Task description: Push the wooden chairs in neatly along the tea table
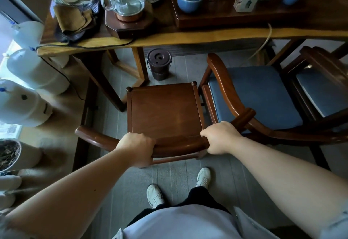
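While both hands rest on its curved back rail, the brown wooden chair with the bare square seat (165, 110) stands on the grey plank floor (177, 174), its front edge short of the long wooden tea table (188, 37) and not yet tucked beneath it. The left hand (136, 144) is wrapped over the rail left of centre, the right hand (219, 138) closed on it near the right end; each is a full grip with nothing else held.

To my eye this is a solid hardwood piece: stiff, fairly heavy, with a polished rail that could slip under a loose palm. The back rail, taken at two spread points as now, looks the sensible hold, since it lets the person steer both rear legs evenly. It will likely drag on the planks rather than glide, so a steady, level push seems wiser than a shove.

The seat is a framed reddish-brown panel with two small round knobs at its front corners, and the rail sweeps out past the left hand to a rounded end. Just beside it on the right sits a wooden armchair with a blue seat cushion (259, 95), close enough that the frames may touch. Ahead, a small dark lidded bucket (159, 63) stands under the table, and glass and blue ceramic teaware above could rattle if the table is bumped.
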